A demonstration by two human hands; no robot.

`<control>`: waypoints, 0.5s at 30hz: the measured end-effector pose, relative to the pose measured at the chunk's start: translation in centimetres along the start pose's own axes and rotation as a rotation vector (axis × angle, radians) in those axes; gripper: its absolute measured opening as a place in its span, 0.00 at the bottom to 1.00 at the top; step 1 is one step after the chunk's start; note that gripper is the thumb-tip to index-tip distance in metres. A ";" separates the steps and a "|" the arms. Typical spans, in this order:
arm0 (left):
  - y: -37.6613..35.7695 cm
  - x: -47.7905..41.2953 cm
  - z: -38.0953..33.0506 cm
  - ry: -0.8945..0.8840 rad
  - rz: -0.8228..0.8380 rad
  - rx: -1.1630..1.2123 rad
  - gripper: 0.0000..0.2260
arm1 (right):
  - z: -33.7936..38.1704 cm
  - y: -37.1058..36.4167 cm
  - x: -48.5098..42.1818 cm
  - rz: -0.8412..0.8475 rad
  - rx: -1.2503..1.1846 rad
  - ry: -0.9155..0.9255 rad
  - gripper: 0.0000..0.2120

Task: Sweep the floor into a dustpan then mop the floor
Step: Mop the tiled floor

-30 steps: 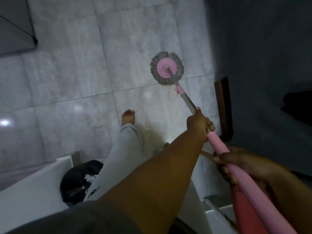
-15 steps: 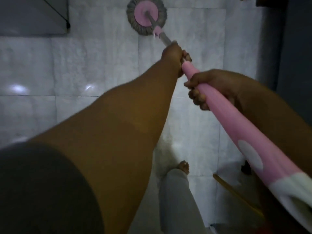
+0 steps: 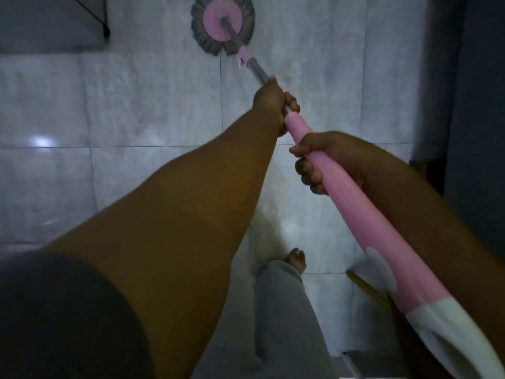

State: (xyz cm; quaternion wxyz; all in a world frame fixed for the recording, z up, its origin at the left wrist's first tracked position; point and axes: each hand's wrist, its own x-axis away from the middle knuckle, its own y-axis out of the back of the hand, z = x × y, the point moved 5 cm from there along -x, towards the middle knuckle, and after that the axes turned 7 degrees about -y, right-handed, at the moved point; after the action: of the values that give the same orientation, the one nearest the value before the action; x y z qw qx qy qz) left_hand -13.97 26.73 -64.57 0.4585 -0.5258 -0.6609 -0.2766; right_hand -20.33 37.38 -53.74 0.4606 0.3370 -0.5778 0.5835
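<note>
2 hands grasp mop [image 3: 338,192]: left hand [image 3: 272,101] clenched low for reach, right hand [image 3: 328,160] clenched higher for push; head [image 3: 222,23] flat on floor [image 3: 136,105], top center.

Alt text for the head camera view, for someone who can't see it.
A person grips a pink mop handle with both hands, left hand ahead of right hand, round mop head on grey floor tiles. One bare foot shows below.

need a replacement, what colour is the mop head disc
Pink, ringed by grey strands: the mop head, seen in the head view.
</note>
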 end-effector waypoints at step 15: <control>0.9 23.0 29.1 0.268 0.132 -0.014 0.17 | -31.4 5.0 17.4 0.186 -0.715 -0.076 0.23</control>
State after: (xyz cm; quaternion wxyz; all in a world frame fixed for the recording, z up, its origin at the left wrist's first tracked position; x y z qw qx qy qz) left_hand -22.90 61.83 -56.50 0.5563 -0.5294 -0.5558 -0.3183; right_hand -26.67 71.31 -42.81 0.4723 0.1223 -0.7900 0.3714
